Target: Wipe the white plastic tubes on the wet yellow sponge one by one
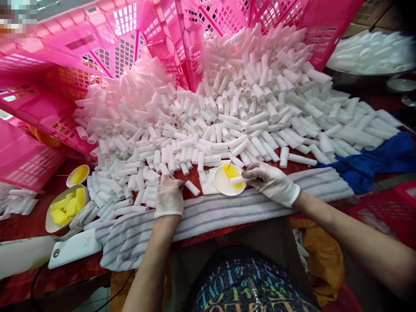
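A small white tube is pinched in the right hand, the grip narrow about it, and is held over the white dish of yellow paste; the left hand is rested, fingers curled, on the striped towel at the table edge, its grip not discernible; the tube heap is piled just behind, pink crates beyond.

Two gloved hands, three dishes, countless white tubes, one phone
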`<state>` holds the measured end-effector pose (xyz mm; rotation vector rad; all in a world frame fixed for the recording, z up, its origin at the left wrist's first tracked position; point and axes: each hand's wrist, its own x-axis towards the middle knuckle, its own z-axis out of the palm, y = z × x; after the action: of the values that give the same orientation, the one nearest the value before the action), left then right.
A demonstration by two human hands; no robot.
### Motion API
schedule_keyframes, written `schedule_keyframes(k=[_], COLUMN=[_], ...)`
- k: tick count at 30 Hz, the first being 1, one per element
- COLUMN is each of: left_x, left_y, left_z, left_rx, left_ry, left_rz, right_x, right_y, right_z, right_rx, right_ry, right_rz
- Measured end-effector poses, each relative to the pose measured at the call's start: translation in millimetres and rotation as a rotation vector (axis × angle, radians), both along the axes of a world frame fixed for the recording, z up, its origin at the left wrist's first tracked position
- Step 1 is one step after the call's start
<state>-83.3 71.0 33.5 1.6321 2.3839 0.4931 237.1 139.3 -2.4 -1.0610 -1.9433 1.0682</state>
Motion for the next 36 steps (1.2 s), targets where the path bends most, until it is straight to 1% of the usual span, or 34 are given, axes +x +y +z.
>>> schedule_keyframes(k=[2,5,7,10,12,14,17,20,21,23,24,26,28,30,32,33,34,36], left_x=[0.8,2.0,1.9,0.8,0.2,0.0,1.3,6.6,9.9,18.9,24.2,34.6,42.1,45.0,45.2,45.5,46.7,53.3], left_y=[-2.3,-6.7,-8.0,-6.1,-3.9,-3.0,-6.7,-14.7,-17.1,-19.9,-19.9,-16.7,-11.1,-5.8,-3.5,-3.7,-4.9,-9.3], left_z=[3.9,10.0,12.9,12.9,9.5,4.8,0.9,5.4,8.2,13.5,15.4,16.6,15.0,12.6,11.5,12.0,13.2,16.9], left_rx=[0.007,0.044,0.024,-0.030,-0.031,-0.024,-0.020,-0.002,0.015,0.044,0.036,-0.046,-0.159,-0.206,-0.157,-0.108,-0.052,0.045], left_ry=[-0.034,-0.137,-0.181,-0.200,-0.171,-0.118,0.012,0.185,0.208,0.180,0.148,0.109,0.125,0.130,0.027,-0.081,-0.229,-0.605], left_rz=[-0.031,-0.063,-0.048,-0.028,-0.043,-0.069,-0.082,-0.108,-0.118,-0.130,-0.136,-0.154,-0.173,-0.178,-0.127,-0.078,-0.028,0.035], right_x=[0.7,1.5,1.6,1.0,0.7,1.1,2.3,2.3,1.8,0.4,-0.4,-1.1,0.0,2.6,5.5,6.4,6.5,4.1], right_y=[0.1,-1.1,-2.0,-2.5,-2.3,-2.2,-2.7,-4.2,-4.8,-6.1,-6.8,-8.6,-11.4,-15.6,-21.1,-24.2,-27.6,-34.4], right_z=[1.6,2.3,-0.1,-5.1,-5.6,-2.9,1.9,0.6,-1.0,-3.6,-3.7,-0.8,5.5,12.9,20.1,23.7,27.4,35.5], right_rx=[-0.012,-0.090,-0.113,-0.093,-0.070,-0.063,-0.079,-0.093,-0.101,-0.101,-0.090,-0.043,0.002,-0.004,-0.098,-0.171,-0.245,-0.361], right_ry=[-0.006,-0.037,-0.027,0.052,0.060,0.012,-0.058,-0.053,-0.029,0.028,0.048,0.052,0.040,0.057,0.149,0.204,0.254,0.312], right_rz=[-0.019,-0.044,-0.045,-0.032,-0.027,-0.021,-0.027,-0.033,-0.030,-0.037,-0.043,-0.048,-0.046,-0.082,-0.171,-0.220,-0.265,-0.310])
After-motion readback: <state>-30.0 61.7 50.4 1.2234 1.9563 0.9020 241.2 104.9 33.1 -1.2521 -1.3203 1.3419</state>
